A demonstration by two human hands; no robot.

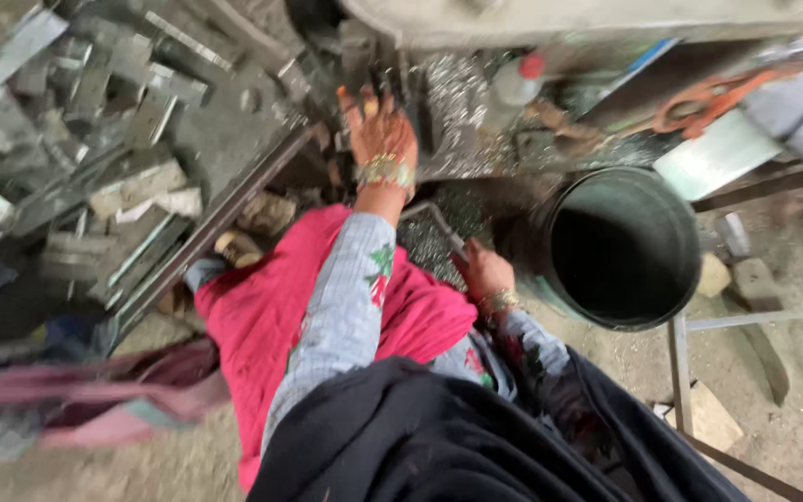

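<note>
Metal shavings point(457, 102) glitter just beyond the left hand point(381, 135), its grip released, fingers spread over them. Right hand point(483, 271) is clenched on a thin metal rod point(439, 223); long axis runs up-left, toward the left hand. Dark bucket point(690, 288) stands right.

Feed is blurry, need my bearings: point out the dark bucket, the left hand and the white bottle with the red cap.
dark bucket point(690, 209): head view, right rim.
left hand point(381, 138): head view, back of hand.
white bottle point(516, 85): head view, body.
</note>
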